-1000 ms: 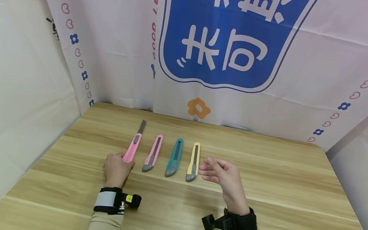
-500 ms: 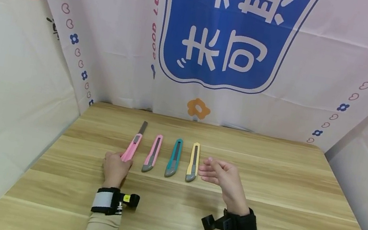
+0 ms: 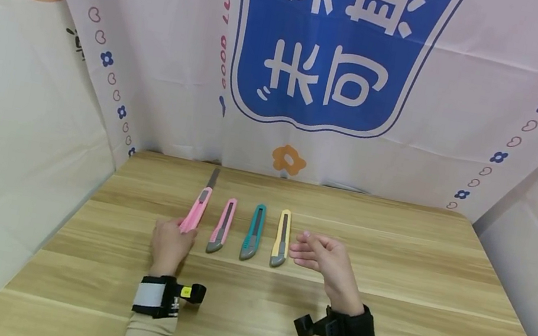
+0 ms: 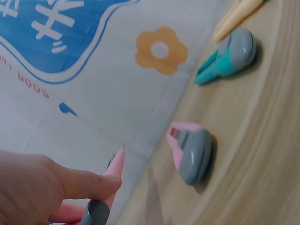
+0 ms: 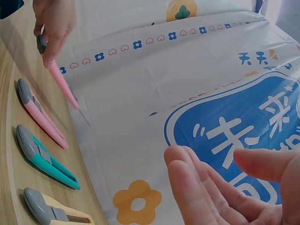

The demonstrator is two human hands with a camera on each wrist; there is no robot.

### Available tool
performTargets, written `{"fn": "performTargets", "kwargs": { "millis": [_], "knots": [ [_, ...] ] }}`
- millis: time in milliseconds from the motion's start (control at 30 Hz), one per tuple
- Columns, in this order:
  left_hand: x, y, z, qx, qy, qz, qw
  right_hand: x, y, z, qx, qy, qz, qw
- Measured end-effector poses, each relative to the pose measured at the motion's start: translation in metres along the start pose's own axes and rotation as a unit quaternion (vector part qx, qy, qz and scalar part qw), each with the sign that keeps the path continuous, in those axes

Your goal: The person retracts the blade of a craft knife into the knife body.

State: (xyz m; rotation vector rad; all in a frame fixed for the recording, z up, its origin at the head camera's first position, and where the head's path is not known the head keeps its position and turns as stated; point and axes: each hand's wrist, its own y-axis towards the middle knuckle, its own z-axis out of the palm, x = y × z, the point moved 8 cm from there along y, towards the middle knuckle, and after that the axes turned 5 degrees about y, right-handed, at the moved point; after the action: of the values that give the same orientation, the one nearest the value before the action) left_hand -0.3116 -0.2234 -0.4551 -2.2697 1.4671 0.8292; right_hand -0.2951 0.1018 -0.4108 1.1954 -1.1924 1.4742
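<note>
"Farther off than a second ago, that held pink knife (image 3: 195, 209), its tip now close to the far edge; the other three knives haven't budged. Where is it exactly?"

"At the left end of the row. It looks lifted off the worktop (image 3: 384, 308), since the left wrist view shows it against the hanging cloth (image 3: 180, 86), though how high I can't tell. Its bare blade (image 3: 213, 178) points far."

"What has hold of it?"

"Only the left hand (image 3: 171, 247), pinching the handle toward its near end, nearer than the slider (image 3: 202, 196)."

"How would you handle it well?"

"I'd keep that snug grip behind the slider, fingers off the blade, and turn the wrist slowly. So thin a strip could easily snag the cloth, so I'd not push it any farther."

"Anything on its right to mind?"

"First the second pink knife (image 3: 221, 226), then the teal knife (image 3: 253, 232), then the yellow knife (image 3: 282, 238), lying roughly side by side with no blade out. I'd avoid swinging the tip sideways over them."

"And the right hand (image 3: 325, 262)?"

"Holding nothing, fingers loosely extended, just to the right of the yellow knife. I'd leave it there, well apart from the bare edge."
</note>
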Motion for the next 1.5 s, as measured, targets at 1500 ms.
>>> {"fn": "performTargets", "kwargs": {
  "millis": [1500],
  "knots": [
    [-0.155,-0.106,0.004,-0.057,-0.024,0.271,0.9607,-0.007,0.008,0.003,-0.028,0.042,-0.012,0.9986]
  ]
}}
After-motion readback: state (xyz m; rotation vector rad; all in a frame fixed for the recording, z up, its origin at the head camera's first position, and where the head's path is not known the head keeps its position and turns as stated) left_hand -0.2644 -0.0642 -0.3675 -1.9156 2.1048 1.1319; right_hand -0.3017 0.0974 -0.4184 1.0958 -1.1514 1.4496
